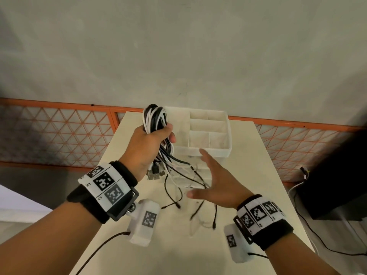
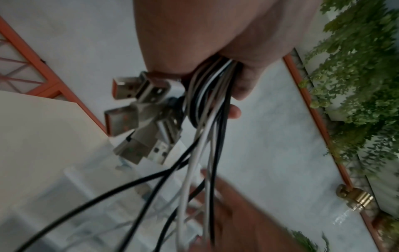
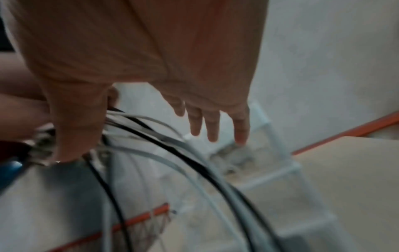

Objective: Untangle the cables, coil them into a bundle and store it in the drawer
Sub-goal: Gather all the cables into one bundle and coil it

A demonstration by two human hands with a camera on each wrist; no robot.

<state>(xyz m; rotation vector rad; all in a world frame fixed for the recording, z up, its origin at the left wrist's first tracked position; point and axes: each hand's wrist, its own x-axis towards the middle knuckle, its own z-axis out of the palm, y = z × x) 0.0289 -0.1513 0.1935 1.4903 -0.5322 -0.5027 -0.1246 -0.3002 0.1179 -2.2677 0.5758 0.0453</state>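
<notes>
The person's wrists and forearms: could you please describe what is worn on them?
Both forearms are bare, no sleeves. Each wrist carries a black fabric band wrapped by a white strap printed with black square code markers; the right wrist's strap matches. A white boxy camera housing with its own marker hangs below each wrist, trailing a thin dark cable.

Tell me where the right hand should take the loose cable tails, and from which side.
Grip the loose tails just below the left hand, where the strands run close together before fanning out. The open right hand should probably come from the right, palm toward them, closing around all the strands.
</notes>
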